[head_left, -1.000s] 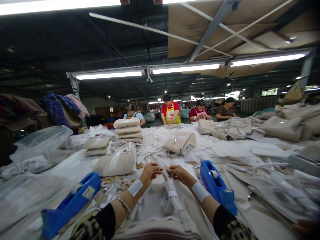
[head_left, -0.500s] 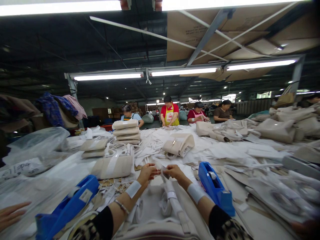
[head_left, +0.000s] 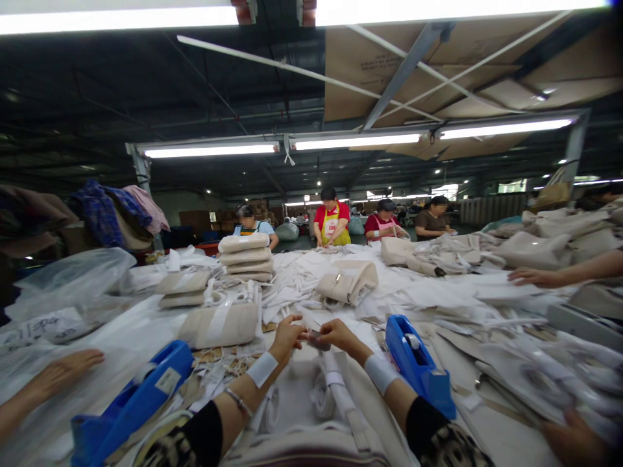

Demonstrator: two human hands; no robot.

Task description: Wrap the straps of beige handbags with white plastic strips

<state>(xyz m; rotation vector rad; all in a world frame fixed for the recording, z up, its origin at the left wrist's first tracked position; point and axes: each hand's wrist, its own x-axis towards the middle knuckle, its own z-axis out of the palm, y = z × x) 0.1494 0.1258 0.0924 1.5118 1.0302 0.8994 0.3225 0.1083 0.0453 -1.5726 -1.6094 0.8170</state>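
Over the beige bag (head_left: 296,447) directly before me, both my hands meet at the height of its far end. My right hand (head_left: 337,335) pinches a small flat grey piece (head_left: 319,339), too small to identify. Curled fingers of my left hand (head_left: 289,338) close on the left edge of the same piece. White wrapped straps (head_left: 333,383) lie on the bag below my hands. Each wrist wears a pale band, the left one (head_left: 261,369) and the right one (head_left: 381,374).
Blue tape dispensers stand on the left (head_left: 141,395) and right (head_left: 419,366). Beyond are stacked beige bags (head_left: 246,253) and a folded bag with a clasp (head_left: 348,282). Other people's hands reach in at left (head_left: 68,370), right (head_left: 540,277) and lower right (head_left: 577,434).
The grey piece has tilted flatter and sits slightly lower between my hands. At left a co-worker's hand has reached further in; at right a co-worker's arm has come into view.
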